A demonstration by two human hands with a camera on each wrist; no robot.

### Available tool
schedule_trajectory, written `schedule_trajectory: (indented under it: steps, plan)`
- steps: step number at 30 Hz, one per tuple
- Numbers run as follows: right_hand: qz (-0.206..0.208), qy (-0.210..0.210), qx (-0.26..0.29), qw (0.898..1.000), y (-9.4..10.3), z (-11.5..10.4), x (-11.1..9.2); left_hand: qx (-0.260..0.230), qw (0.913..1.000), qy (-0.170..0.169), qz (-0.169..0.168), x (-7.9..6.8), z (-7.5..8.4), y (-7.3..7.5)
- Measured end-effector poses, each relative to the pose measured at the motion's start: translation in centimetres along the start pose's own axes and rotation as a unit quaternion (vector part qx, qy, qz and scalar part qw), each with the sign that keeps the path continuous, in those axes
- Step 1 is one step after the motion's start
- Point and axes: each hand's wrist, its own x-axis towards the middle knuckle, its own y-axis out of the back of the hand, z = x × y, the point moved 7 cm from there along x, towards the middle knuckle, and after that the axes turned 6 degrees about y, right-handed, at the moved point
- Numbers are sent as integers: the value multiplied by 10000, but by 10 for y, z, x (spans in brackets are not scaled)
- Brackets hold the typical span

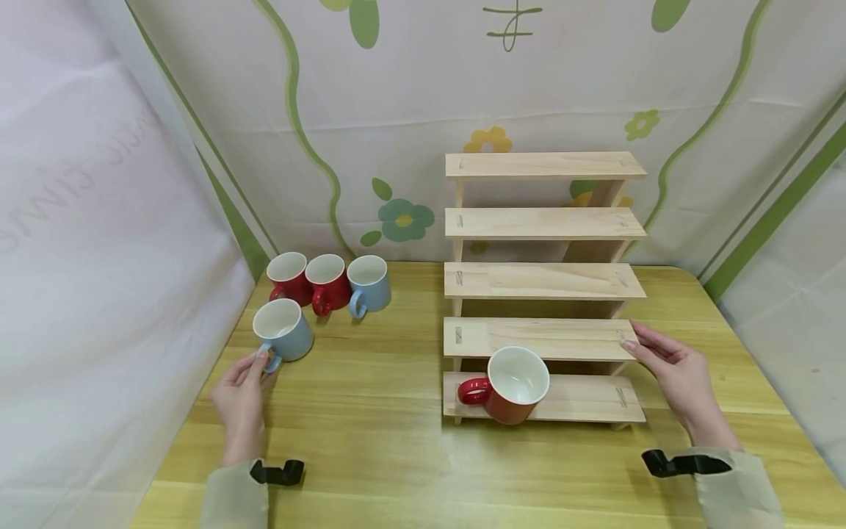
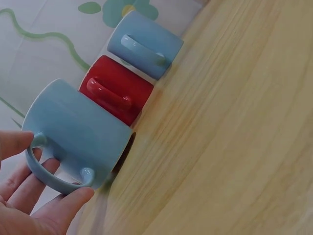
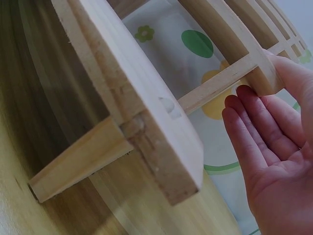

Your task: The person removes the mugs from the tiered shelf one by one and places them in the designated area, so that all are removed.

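My left hand (image 1: 241, 393) holds a light blue mug (image 1: 288, 332) by its handle, at the left of the table. In the left wrist view, fingertips pass behind the handle (image 2: 54, 178) of this mug, which is upright and close over the wood. Just behind it stand two red mugs (image 1: 333, 288) and another light blue mug (image 1: 372, 286) in a row. On the right, my right hand (image 1: 681, 375) grips the end of a wooden stepped rack (image 1: 548, 338), at its second board from the bottom. The thumb lies on top and the fingers are under the board (image 3: 266, 78).
A red mug (image 1: 509, 400) with a white inside sits on the rack's lowest board, its handle pointing left. The wooden table (image 1: 357, 441) meets a patterned cloth wall (image 1: 410, 110) at the back, with more cloth at both sides.
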Motion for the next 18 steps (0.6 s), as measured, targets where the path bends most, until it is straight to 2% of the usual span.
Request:
schedule_trajectory:
  steps: [18]
  plan:
    - [10, -29, 41, 10000, 0, 0, 0, -11, 9999, 114, 51, 1, -5, 4]
